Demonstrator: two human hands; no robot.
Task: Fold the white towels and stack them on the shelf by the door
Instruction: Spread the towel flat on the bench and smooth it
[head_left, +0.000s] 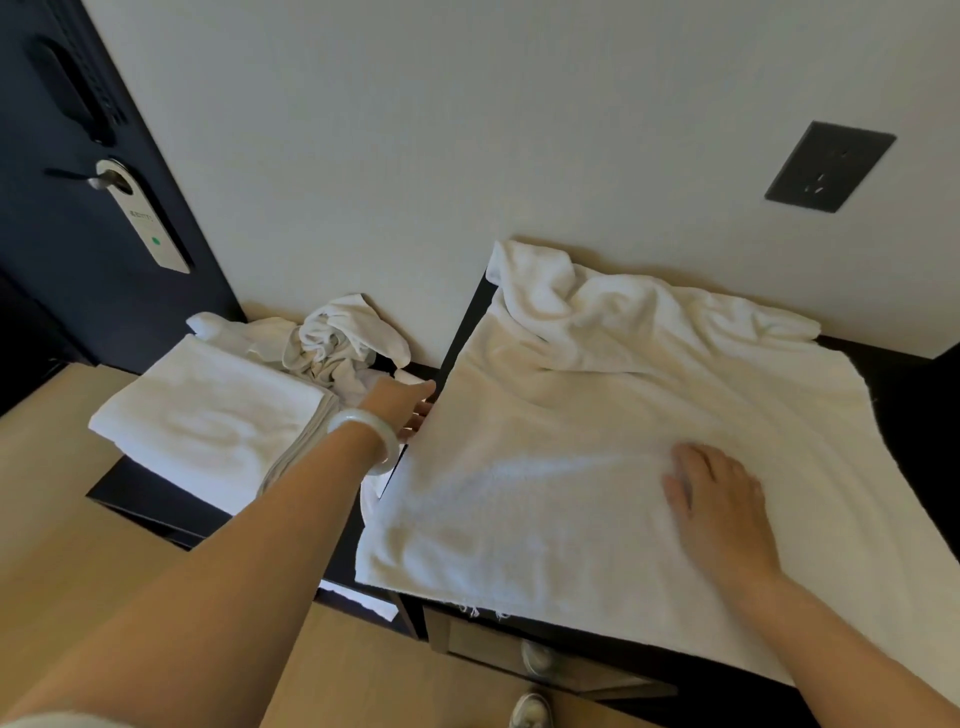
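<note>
The big white towel (597, 441) lies spread on the dark counter (904, 410), long way from wall to person. The right grip (717, 499) rests flat and open on it. The left grip (402, 408) is nearest the towel's left edge. Its fingertips hide there, so I cannot tell if it holds.

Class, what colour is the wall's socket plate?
The socket plate is dark grey; head view.

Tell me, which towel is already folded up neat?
The folded towel lies on the low shelf beside the door, flat with square edges. The scrunched towel behind it is a heap, and the big towel lies spread open under the right hand.
</note>
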